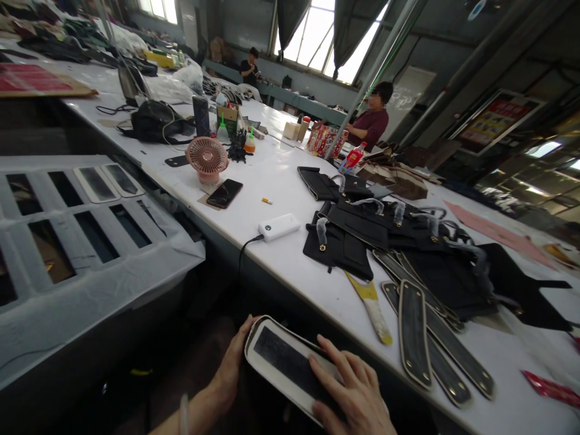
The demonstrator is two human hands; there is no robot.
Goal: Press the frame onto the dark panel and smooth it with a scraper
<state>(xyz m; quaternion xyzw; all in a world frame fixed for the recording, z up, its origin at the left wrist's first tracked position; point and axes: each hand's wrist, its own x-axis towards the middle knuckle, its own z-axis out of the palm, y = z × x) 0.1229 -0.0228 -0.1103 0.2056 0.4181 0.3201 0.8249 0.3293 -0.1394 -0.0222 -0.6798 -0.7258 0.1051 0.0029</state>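
Note:
A long bag piece with a pale rounded rim and a dark rectangular centre [283,357] is tilted in front of me, off the near edge of the table. My left hand [232,361] grips its far left corner, the fingertips partly hidden behind it. Across the right part lies my right hand [352,386], its fingers bent over the dark centre and the far edge. On the table to the right, several black strips with gold studs [414,332] lie stacked beside a yellow-handled spatula-like tool [371,307].
Black bag parts with wrapped handles [357,223] cover the table's right side. A white power bank [278,227], a phone [225,193] and a pink fan [207,158] stand farther left. A covered rack with rectangular openings [136,272] is at left. Two people sit beyond.

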